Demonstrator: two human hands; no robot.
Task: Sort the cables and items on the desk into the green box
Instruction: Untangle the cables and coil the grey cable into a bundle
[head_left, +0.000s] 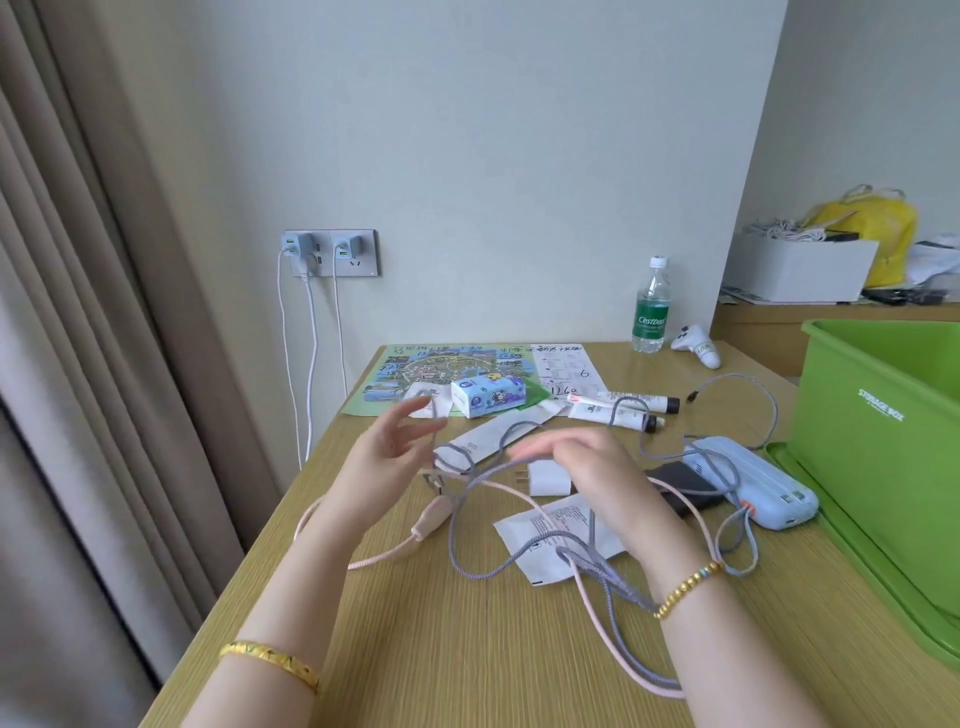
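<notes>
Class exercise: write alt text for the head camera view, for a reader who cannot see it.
A person's left hand and right hand are raised over a wooden desk, working on a tangled grey cable and pink cable. A blue power bank, tubes, papers and a tissue pack lie behind; a green box stands at right.

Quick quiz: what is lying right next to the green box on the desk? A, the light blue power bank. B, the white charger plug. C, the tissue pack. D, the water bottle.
A: the light blue power bank lies just left of the green box, nearer to it than the other three.
</notes>
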